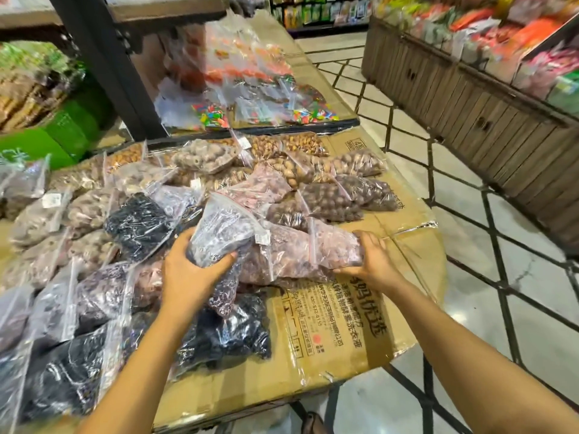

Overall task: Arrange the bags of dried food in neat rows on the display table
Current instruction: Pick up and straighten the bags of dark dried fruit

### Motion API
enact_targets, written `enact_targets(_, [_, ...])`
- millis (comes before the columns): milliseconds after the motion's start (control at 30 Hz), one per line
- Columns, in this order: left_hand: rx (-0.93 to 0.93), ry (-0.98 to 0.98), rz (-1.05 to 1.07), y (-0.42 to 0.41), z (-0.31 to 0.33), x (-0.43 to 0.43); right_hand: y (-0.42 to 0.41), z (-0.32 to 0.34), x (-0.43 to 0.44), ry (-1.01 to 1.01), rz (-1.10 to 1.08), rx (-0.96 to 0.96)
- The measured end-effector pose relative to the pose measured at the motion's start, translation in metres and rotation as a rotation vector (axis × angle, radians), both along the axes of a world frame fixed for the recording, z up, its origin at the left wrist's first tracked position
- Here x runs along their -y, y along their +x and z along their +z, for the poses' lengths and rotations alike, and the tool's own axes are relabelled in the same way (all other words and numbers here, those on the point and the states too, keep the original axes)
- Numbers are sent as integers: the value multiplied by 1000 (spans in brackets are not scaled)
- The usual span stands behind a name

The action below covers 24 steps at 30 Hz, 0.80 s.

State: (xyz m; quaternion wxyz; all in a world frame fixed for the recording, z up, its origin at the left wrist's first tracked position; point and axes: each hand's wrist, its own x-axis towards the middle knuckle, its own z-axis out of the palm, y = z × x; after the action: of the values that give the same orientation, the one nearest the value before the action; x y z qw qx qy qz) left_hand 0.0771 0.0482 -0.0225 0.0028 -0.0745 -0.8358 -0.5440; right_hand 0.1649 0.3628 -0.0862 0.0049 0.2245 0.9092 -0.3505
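Observation:
Clear zip bags of dried food cover the display table point(351, 333), which is lined with flattened cardboard. My left hand point(191, 274) grips a bag of purplish-grey dried food point(224, 230), tilted up above the pile. My right hand point(374, 261) holds the right end of a pinkish-brown bag point(300, 255) lying on the cardboard. Black dried-fruit bags point(138, 223) lie left of my left hand and near the front edge point(232, 333). Brown nut bags point(332, 202) lie in rows behind my hands.
Bags of colourful candy point(250, 89) fill a raised tray behind the nuts. A black post point(106, 67) stands at the back left. A wooden display bin point(470, 98) full of packets stands across the tiled aisle point(470, 245) on the right. Green boxes point(62, 133) sit far left.

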Motion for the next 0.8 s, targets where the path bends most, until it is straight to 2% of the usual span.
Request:
enact_targets(67, [1, 18, 3, 5, 2, 18, 9, 4, 4, -53, 16, 4])
enact_targets(200, [-19, 15, 36, 18, 12, 64, 5, 24, 16, 153, 140, 158])
enact_targets(233, [-27, 18, 43, 21, 14, 78, 0, 32, 27, 160, 134, 147])
enact_targets(367, [-42, 55, 86, 31, 20, 147, -22, 71, 123, 110, 92, -202])
enact_targets(433, [-55, 51, 102, 37, 21, 190, -30, 79, 188, 109, 112, -296])
enact_targets(600, [-53, 38, 95, 45, 20, 306, -38, 71, 330, 79, 229, -210])
enact_targets(800, [-65, -64, 59, 27, 10, 405, -37, 58, 420, 70, 226, -142])
